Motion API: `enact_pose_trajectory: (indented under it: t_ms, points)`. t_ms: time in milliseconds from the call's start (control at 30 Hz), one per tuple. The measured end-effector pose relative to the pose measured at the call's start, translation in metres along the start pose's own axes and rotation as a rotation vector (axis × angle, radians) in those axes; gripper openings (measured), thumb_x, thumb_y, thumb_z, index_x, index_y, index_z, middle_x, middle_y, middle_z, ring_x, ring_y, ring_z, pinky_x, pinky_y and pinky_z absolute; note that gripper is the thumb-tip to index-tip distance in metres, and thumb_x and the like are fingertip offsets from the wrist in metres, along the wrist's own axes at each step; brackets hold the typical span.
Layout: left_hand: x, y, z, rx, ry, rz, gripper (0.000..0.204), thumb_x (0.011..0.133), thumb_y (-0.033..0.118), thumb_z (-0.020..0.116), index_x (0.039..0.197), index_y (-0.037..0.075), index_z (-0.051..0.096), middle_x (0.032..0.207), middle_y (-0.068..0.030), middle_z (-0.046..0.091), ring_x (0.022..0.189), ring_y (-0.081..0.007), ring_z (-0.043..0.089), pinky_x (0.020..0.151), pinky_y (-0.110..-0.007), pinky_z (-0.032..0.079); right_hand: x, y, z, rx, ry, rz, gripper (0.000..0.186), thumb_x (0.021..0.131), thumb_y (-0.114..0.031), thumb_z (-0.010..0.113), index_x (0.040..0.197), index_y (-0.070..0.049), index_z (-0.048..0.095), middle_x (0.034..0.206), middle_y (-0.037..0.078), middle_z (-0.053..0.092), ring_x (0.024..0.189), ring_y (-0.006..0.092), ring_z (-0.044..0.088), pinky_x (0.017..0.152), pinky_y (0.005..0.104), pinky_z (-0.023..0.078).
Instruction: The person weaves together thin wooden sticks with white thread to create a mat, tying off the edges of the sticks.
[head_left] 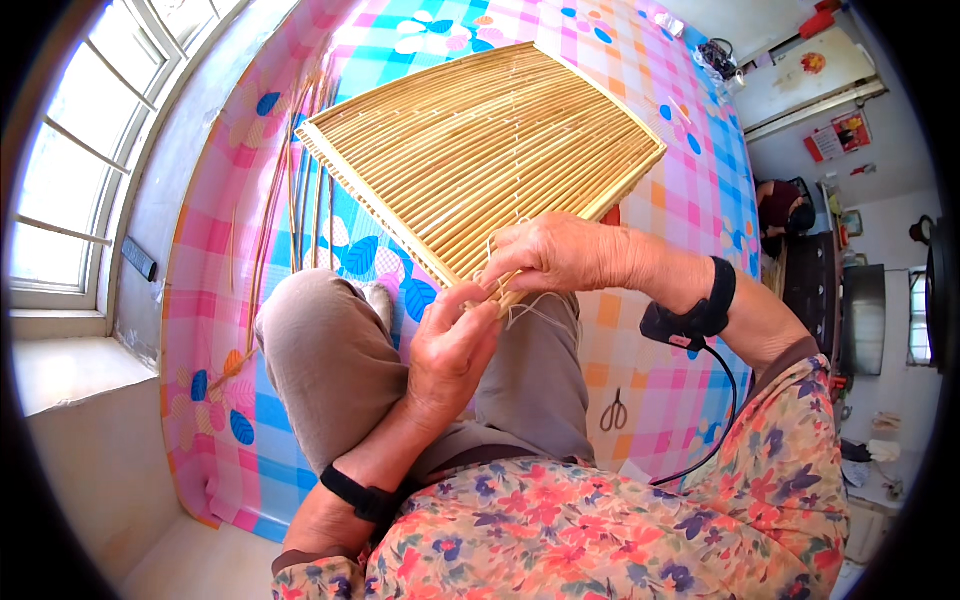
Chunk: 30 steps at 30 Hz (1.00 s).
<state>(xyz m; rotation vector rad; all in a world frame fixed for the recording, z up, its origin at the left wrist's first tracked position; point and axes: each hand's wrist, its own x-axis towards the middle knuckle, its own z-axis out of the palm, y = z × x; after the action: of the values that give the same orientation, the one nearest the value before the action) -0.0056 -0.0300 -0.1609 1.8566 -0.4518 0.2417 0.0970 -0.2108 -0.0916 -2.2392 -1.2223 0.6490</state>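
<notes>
Golden-yellow stalk panel [480, 150]: lying tilted before the person, its near corner reaching the hands. Stalks are running side by side inside a pale edging; lines of stitching are crossing them.

Left hand [452, 345]: fingers drawn narrow, gripping the near corner of the panel. Right hand [560, 255]: thumb and fingertips pinching narrowly at that corner, apparently on the pale thread [543, 294], which is looping loosely beside it. Exact path of the thread under the fingertips is staying hidden; cannot tell whether a knot is forming.

Handling note (judgement): step appears to be fastening thread at the corner. Left hand should be keeping the edging flat against the stalk ends while the right is drawing the thread snug in small, even pulls; hard tugging could be splitting the stalks or skewing the corner. Slack loop should be hanging free of the fingers, to avoid snagging.

Around the panel: trousered knees [330, 330] are flanking its near corner; dark scissors [615, 403] are lying nearer the person than the panel, off to its right; loose stalks [303, 215] are lying left of it. Checked, leaf-printed sheet [640, 360] is spreading beneath the panel.
</notes>
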Motion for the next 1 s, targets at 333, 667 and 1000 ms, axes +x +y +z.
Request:
enact_pose_trajectory:
  t_ms: [333, 667, 1000]
  points:
    - [0.001, -0.001, -0.004, 0.038, -0.042, 0.035, 0.021, 0.075, -0.009, 0.065, 0.093, 0.0, 0.06, 0.098, -0.0108, 0.055, 0.077, -0.0193, 0.06, 0.063, -0.027, 0.05, 0.022, -0.014, -0.043, -0.548, 0.506, -0.273, 0.006, 0.082, -0.011, 0.058, 0.087, -0.008, 0.059, 0.077, 0.008, 0.054, 0.07, 0.0253, 0.058, 0.059, 0.0352, 0.048]
    - [0.0, -0.006, -0.008, 0.032, -0.017, -0.004, 0.02, 0.075, -0.009, 0.064, 0.092, 0.001, 0.06, 0.097, -0.0102, 0.055, 0.075, -0.0187, 0.059, 0.061, -0.027, 0.05, 0.02, 0.002, -0.099, -0.415, 0.44, 0.032, 0.018, 0.082, -0.008, 0.059, 0.098, -0.004, 0.064, 0.093, 0.012, 0.065, 0.084, 0.0245, 0.063, 0.075, 0.0307, 0.049]
    - [0.003, -0.001, -0.004, 0.059, -0.02, 0.046, 0.023, 0.073, -0.008, 0.066, 0.093, 0.002, 0.061, 0.097, -0.0117, 0.055, 0.083, -0.0236, 0.059, 0.067, -0.03, 0.049, 0.003, -0.003, -0.004, -0.065, -0.043, 0.019, 0.014, 0.078, -0.022, 0.062, 0.089, -0.014, 0.068, 0.081, 0.007, 0.061, 0.081, 0.0265, 0.062, 0.071, 0.0379, 0.05]
